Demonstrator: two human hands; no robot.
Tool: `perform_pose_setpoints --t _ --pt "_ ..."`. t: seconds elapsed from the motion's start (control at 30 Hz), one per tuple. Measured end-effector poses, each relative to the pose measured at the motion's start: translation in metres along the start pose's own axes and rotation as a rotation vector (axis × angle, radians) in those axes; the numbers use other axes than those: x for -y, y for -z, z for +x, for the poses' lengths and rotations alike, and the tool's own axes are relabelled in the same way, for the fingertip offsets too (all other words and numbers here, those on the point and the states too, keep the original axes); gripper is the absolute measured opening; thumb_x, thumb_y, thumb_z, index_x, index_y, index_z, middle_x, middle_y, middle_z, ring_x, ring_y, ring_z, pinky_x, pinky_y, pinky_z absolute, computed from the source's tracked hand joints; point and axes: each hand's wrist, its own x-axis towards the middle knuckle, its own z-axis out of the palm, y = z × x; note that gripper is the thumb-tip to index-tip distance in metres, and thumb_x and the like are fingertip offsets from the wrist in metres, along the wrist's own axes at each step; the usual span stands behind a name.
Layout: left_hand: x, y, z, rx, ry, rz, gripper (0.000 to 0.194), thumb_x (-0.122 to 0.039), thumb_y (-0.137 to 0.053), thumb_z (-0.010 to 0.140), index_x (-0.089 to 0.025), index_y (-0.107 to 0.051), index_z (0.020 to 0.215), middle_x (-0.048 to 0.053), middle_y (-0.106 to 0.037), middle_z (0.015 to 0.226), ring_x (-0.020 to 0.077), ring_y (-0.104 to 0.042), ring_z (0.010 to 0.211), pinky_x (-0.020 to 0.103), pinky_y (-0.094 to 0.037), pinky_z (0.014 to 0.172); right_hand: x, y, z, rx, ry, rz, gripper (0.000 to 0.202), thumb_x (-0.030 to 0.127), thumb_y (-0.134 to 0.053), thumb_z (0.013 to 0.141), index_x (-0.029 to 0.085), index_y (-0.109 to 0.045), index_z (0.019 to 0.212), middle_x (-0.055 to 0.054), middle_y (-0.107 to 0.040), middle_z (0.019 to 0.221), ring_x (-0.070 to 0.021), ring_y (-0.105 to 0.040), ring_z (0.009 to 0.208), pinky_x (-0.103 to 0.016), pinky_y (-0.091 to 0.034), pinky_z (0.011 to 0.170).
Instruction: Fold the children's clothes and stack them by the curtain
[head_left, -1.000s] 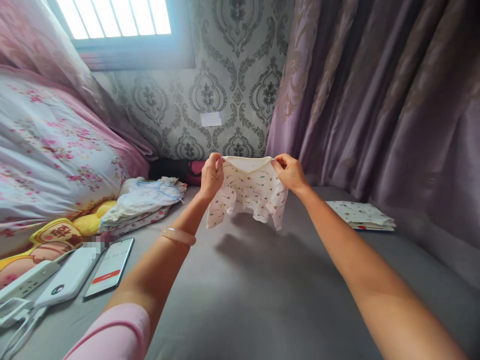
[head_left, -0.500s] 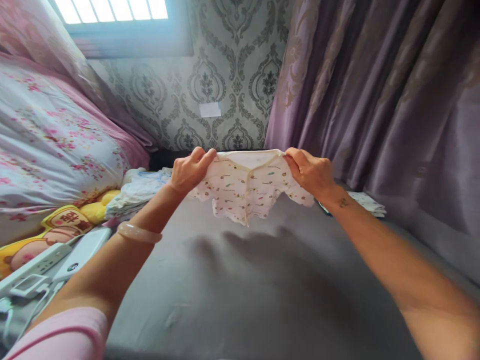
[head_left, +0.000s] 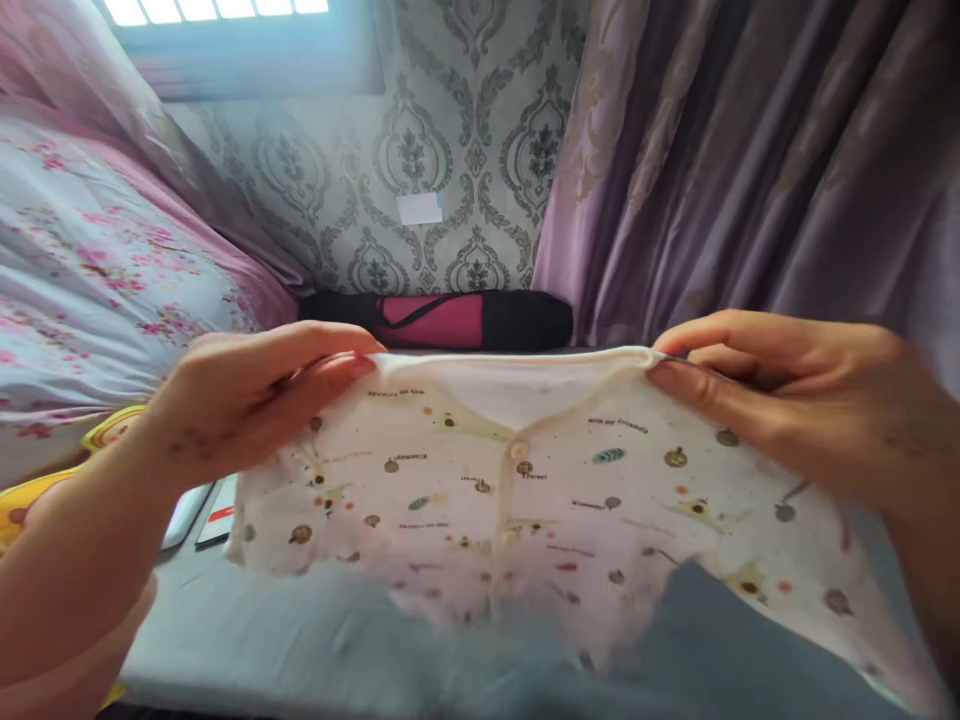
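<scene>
Left hand: the left hand (head_left: 225, 410) has a narrow pinch on the shoulder at the left end of the neckline, thumb underneath, fingers over the top.
Right hand: pretty much the mirror of that. The right hand (head_left: 787, 385) has the other shoulder pinched between thumb and fingers.
Shirt: the small printed shirt (head_left: 442, 480) hangs between the two hands, front facing the camera, neckline up and hem down.
Long axis: left to right, basically straight across from one hand to the other. The top edge looks close to level and fairly taut.
Nearer hand: neither, tbh. Both are right on it, one per shoulder.
Sleeves: the right one droops lower and fans out towards the near right; the left one drops below the left hand and looks shorter from here.
Front: button (head_left: 520, 452) sits at the bottom of the neck opening, around the middle of the span.
Hem: kinda blurry and uneven, over the grey sheet (head_left: 315, 640). Can't tell if any of it touches.
Left side: phone (head_left: 219, 515) partly hidden by the shirt, floral bedding (head_left: 135, 260) farther back.
Far side: pink and black bundle (head_left: 442, 320) lying along the patterned wall (head_left: 480, 130).
Far right: purple curtain (head_left: 720, 180).
</scene>
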Motion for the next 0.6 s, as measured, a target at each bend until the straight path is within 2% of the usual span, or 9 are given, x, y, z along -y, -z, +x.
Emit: perform_pose_setpoints --t 0.03,0.1,0.17,0.27,0.33,0.43,0.5,0.6 --pt "0.005 -0.006 0.004 0.060 0.072 -0.071 0.020 -0.040 -0.052 0.090 -0.032 -0.066 0.103 -0.008 -0.054 0.058 0.0077 -0.043 0.045 0.018 -0.035 0.040 -0.004 -0.002 0.005 0.060 -0.067 0.055 0.026 0.049 -0.060 0.087 0.029 -0.068 0.102 0.003 -0.062 0.059 -0.0116 -0.048 0.042 -0.024 -0.032 0.037" --pt "0.021 -0.028 0.011 0.191 0.194 -0.199 0.024 -0.044 -0.055 0.088 -0.027 -0.066 0.101 -0.007 -0.058 0.064 0.0080 -0.048 0.051 0.017 -0.037 0.043 -0.019 -0.014 0.015 0.191 -0.223 0.139 0.031 0.053 -0.061 0.085 0.026 -0.068 0.099 0.002 -0.063 0.062 -0.0102 -0.046 0.042 -0.023 -0.031 0.036" --pt "0.039 -0.063 0.011 0.310 0.276 -0.286 0.030 -0.049 -0.056 0.086 -0.022 -0.065 0.097 -0.004 -0.062 0.070 0.0094 -0.053 0.059 0.018 -0.039 0.048 -0.041 -0.036 0.022 0.303 -0.347 0.198 0.036 0.056 -0.060 0.083 0.023 -0.068 0.096 0.002 -0.062 0.062 -0.0090 -0.044 0.043 -0.022 -0.030 0.037" --pt "0.065 -0.125 0.001 0.455 0.358 -0.323 0.039 -0.056 -0.054 0.084 -0.018 -0.063 0.085 -0.002 -0.061 0.067 0.0103 -0.051 0.058 0.018 -0.038 0.049 -0.083 -0.081 0.024 0.418 -0.409 0.168 0.041 0.058 -0.056 0.083 0.020 -0.067 0.091 0.004 -0.055 0.056 -0.0082 -0.040 0.043 -0.021 -0.026 0.039" --pt "0.079 -0.167 -0.010 0.531 0.364 -0.309 0.041 -0.057 -0.052 0.084 -0.018 -0.063 0.083 -0.001 -0.064 0.070 0.0120 -0.054 0.062 0.019 -0.039 0.052 -0.111 -0.114 0.019 0.456 -0.403 0.103 0.039 0.056 -0.053 0.085 0.019 -0.068 0.089 0.004 -0.053 0.054 -0.0096 -0.043 0.047 -0.022 -0.028 0.043" --pt "0.096 -0.218 -0.029 0.625 0.343 -0.240 0.040 -0.054 -0.045 0.089 -0.019 -0.063 0.088 0.002 -0.067 0.075 0.0146 -0.059 0.067 0.022 -0.041 0.058 -0.146 -0.157 0.008 0.473 -0.343 -0.089 0.031 0.044 -0.049 0.090 0.020 -0.068 0.093 0.000 -0.062 0.066 -0.0142 -0.055 0.061 -0.024 -0.036 0.056" --pt "0.104 -0.241 -0.038 0.675 0.290 -0.182 0.040 -0.051 -0.040 0.093 -0.020 -0.063 0.093 0.004 -0.069 0.079 0.0161 -0.062 0.070 0.023 -0.042 0.061 -0.163 -0.178 0.003 0.517 -0.329 -0.224 0.029 0.040 -0.046 0.092 0.022 -0.067 0.099 -0.004 -0.068 0.077 -0.0175 -0.060 0.071 -0.026 -0.038 0.063" --pt "0.110 -0.259 -0.043 0.713 0.233 -0.078 0.041 -0.049 -0.032 0.096 -0.021 -0.062 0.097 0.006 -0.070 0.084 0.0184 -0.064 0.076 0.025 -0.043 0.066 -0.181 -0.197 0.000 0.587 -0.322 -0.340 0.031 0.041 -0.042 0.096 0.025 -0.064 0.107 -0.007 -0.072 0.089 -0.0210 -0.064 0.081 -0.026 -0.039 0.066"
